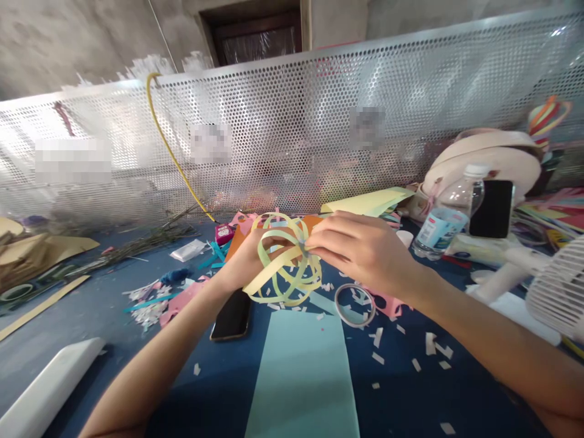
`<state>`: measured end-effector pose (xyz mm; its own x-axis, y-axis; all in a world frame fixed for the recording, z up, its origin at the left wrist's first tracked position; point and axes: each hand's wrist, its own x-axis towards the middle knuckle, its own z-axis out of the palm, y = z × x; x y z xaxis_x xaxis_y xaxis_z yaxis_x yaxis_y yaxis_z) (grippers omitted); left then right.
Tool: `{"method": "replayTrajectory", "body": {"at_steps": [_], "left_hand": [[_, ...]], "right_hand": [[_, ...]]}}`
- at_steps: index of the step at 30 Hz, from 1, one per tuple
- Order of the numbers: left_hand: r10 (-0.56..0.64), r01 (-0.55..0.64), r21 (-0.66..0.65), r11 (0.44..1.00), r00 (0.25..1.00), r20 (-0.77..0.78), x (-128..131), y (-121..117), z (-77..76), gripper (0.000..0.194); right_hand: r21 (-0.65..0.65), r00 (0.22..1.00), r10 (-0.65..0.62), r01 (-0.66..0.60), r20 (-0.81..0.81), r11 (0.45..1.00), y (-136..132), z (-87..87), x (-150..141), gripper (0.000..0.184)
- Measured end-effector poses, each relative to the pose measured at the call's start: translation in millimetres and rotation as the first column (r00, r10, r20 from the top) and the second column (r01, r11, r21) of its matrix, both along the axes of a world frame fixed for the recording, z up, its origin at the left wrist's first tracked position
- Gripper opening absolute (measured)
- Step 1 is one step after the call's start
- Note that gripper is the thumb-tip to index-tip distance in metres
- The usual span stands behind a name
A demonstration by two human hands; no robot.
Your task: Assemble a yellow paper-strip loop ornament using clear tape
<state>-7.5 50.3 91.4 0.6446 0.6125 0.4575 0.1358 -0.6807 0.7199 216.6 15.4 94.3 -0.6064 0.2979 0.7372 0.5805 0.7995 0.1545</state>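
Between my two hands, above the blue table, is a round bundle of looped pale yellow paper strips. My left hand is closed around its left side, and some fingers are hidden behind the loops. At the point where the strips gather, the thumb and fingertips of my right hand pinch the bundle. Below it lies a light blue paper sheet. A roll of tape rests just under my right hand, among small white scraps.
A dark phone lies beneath my left forearm. To the right stand a plastic bottle, an upright phone and a white fan. Pink paper offcuts are at left. A perforated metal panel rises behind the table.
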Motion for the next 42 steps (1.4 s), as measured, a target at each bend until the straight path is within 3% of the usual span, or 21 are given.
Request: {"method": "replayTrajectory", "body": {"at_steps": [4, 8, 14, 19, 22, 25, 30, 32, 34, 36, 39, 41, 42], "left_hand": [[0.009, -0.01, -0.033, 0.999, 1.0, -0.014, -0.7, 1.5, -1.2, 0.013], [0.106, -0.103, 0.074, 0.992, 0.994, -0.038, -4.5, 5.3, 0.7, 0.015], [0.12, -0.092, 0.13, 0.987, 0.966, -0.227, -31.6, -2.1, 25.8, 0.034], [0.264, -0.228, 0.288, 0.93, 0.96, -0.095, -47.7, -5.9, 39.1, 0.036], [0.366, -0.305, 0.407, 0.861, 0.927, -0.078, -48.6, 0.1, 39.5, 0.034], [0.5, -0.409, 0.536, 0.739, 0.866, -0.029, -45.4, -1.9, 40.9, 0.03], [0.503, -0.47, 0.721, 0.51, 0.842, 0.194, -39.4, -47.4, 54.0, 0.027], [0.484, -0.41, 0.742, 0.531, 0.865, 0.132, -43.2, -61.5, 59.1, 0.026], [0.501, -0.317, 0.742, 0.591, 0.865, -0.029, -51.3, -57.6, 59.7, 0.018], [0.581, -0.288, 0.716, 0.636, 0.79, -0.199, -60.4, -34.3, 53.7, 0.017], [0.652, -0.307, 0.688, 0.658, 0.689, -0.317, -66.5, 15.9, 32.4, 0.026], [0.51, -0.166, 0.614, 0.772, 0.739, -0.441, -61.2, 41.4, 15.0, 0.029], [0.452, -0.118, 0.587, 0.801, 0.761, -0.465, -55.9, 48.7, 7.1, 0.027]], "right_hand": [[-0.035, 0.999, 0.034, -0.035, -0.017, 0.999, 2.2, 0.3, -0.6, 0.016], [-0.032, 1.0, 0.011, -0.012, -0.026, 0.999, 5.1, -0.9, 1.4, 0.017], [0.066, 0.994, -0.032, 0.04, -0.105, 0.997, 12.4, -1.1, 13.8, 0.012], [0.102, 0.992, -0.066, 0.078, -0.112, 0.992, 13.9, 0.9, 22.0, 0.009], [0.109, 0.993, -0.076, 0.087, -0.095, 0.99, 10.4, 1.9, 22.9, 0.009], [0.117, 0.993, -0.087, 0.096, -0.08, 0.988, 6.4, 2.0, 22.7, 0.009], [0.125, 0.989, -0.143, 0.146, -0.035, 0.981, 7.8, -2.7, 23.3, 0.009], [0.136, 0.989, -0.141, 0.145, -0.033, 0.98, 11.6, -5.7, 24.0, 0.009], [0.135, 0.99, -0.129, 0.136, -0.056, 0.981, 15.2, -8.1, 24.7, 0.009], [0.124, 0.989, -0.117, 0.127, -0.086, 0.984, 17.1, -9.3, 25.0, 0.008], [0.127, 0.99, -0.1, 0.113, -0.102, 0.985, 15.2, -9.1, 24.2, 0.009], [0.141, 0.992, -0.085, 0.097, -0.09, 0.985, 11.9, -8.2, 22.9, 0.01], [0.149, 0.994, -0.078, 0.09, -0.081, 0.985, 10.2, -7.7, 22.1, 0.01]]}}
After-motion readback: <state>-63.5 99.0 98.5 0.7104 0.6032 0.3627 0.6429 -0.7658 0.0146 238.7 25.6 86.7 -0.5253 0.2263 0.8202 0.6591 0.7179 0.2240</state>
